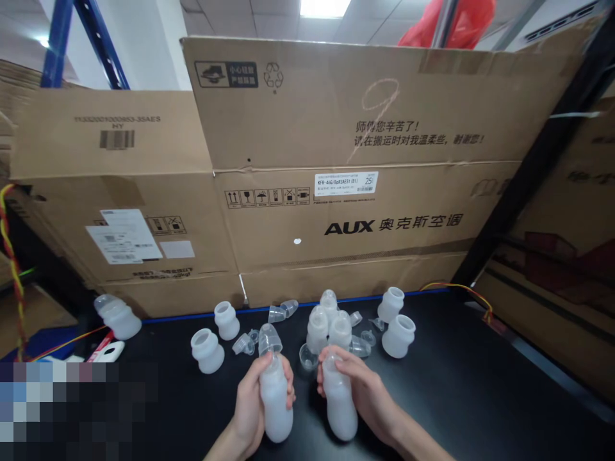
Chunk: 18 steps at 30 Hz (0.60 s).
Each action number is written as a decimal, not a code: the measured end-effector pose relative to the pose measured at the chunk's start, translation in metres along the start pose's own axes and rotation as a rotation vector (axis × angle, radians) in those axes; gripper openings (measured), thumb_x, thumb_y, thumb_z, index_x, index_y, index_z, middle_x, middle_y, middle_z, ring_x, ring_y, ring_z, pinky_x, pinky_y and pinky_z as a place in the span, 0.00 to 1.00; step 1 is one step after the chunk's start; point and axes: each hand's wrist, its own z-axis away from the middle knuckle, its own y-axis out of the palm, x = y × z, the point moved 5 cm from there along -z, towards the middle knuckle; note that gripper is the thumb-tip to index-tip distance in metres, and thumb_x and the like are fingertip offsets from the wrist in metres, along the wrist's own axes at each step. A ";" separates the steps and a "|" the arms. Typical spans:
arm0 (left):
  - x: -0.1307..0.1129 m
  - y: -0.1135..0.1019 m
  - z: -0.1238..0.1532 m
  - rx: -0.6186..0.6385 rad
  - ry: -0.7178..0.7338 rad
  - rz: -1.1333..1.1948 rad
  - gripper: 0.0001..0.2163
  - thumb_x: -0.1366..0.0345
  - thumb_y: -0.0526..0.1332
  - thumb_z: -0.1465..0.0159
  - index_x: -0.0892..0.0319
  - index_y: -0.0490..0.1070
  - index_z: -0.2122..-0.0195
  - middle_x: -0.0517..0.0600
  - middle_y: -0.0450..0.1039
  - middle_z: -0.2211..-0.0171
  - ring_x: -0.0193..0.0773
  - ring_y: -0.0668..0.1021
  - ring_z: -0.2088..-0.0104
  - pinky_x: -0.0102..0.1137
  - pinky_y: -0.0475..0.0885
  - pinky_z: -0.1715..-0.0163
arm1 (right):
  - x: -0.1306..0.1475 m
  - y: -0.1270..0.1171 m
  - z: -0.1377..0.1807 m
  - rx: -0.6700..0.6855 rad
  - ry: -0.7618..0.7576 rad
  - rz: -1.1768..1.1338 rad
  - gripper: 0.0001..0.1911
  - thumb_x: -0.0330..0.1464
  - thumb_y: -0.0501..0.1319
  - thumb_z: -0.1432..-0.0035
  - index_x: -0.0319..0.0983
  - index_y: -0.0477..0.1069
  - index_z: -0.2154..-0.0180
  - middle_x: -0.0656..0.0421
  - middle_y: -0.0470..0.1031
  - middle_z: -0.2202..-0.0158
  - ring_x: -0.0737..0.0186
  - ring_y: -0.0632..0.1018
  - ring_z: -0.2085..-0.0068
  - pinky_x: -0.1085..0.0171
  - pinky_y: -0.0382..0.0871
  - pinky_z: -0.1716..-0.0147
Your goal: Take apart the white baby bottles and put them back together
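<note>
My left hand (250, 400) is wrapped round a translucent white baby bottle (277, 413), held tilted above the black table. A clear cap (270, 338) shows just past that bottle's top; whether the two touch I cannot tell. In my right hand (361, 378) is a second baby bottle (341, 406), with its upper end between thumb and fingers. Just beyond stand three similar bottles with tops (317, 329) in a tight group. Near them lie a clear round cap (308, 357) and a clear cap on its side (360, 346).
Open-necked white bottles stand at left (207, 352) and right (398, 337). Small clear parts (244, 344) and clear caps (283, 311) lie between. A capped bottle (118, 318) leans far left. Cardboard (269, 230) walls the back of the black table (461, 384).
</note>
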 end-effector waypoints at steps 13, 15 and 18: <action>0.005 -0.004 0.002 -0.132 -0.065 -0.179 0.25 0.43 0.63 0.39 0.62 0.72 0.78 0.50 0.70 0.81 0.35 0.73 0.83 0.28 0.67 0.78 | 0.015 -0.013 0.004 -0.171 -0.150 0.379 0.27 0.53 0.65 0.38 0.34 0.73 0.69 0.57 0.73 0.78 0.63 0.74 0.76 0.66 0.65 0.73; 0.006 -0.004 0.002 -0.128 -0.074 -0.203 0.26 0.42 0.63 0.39 0.63 0.72 0.79 0.50 0.70 0.82 0.35 0.73 0.83 0.28 0.68 0.78 | 0.015 -0.010 0.003 -0.138 -0.123 0.412 0.29 0.56 0.64 0.38 0.34 0.74 0.70 0.57 0.73 0.78 0.64 0.74 0.77 0.67 0.65 0.74; 0.007 -0.003 0.001 -0.118 -0.068 -0.268 0.29 0.39 0.61 0.38 0.64 0.72 0.80 0.51 0.70 0.83 0.35 0.73 0.83 0.28 0.67 0.79 | 0.011 -0.007 0.003 -0.082 -0.070 0.460 0.36 0.61 0.59 0.37 0.33 0.74 0.69 0.55 0.73 0.78 0.64 0.74 0.78 0.67 0.64 0.75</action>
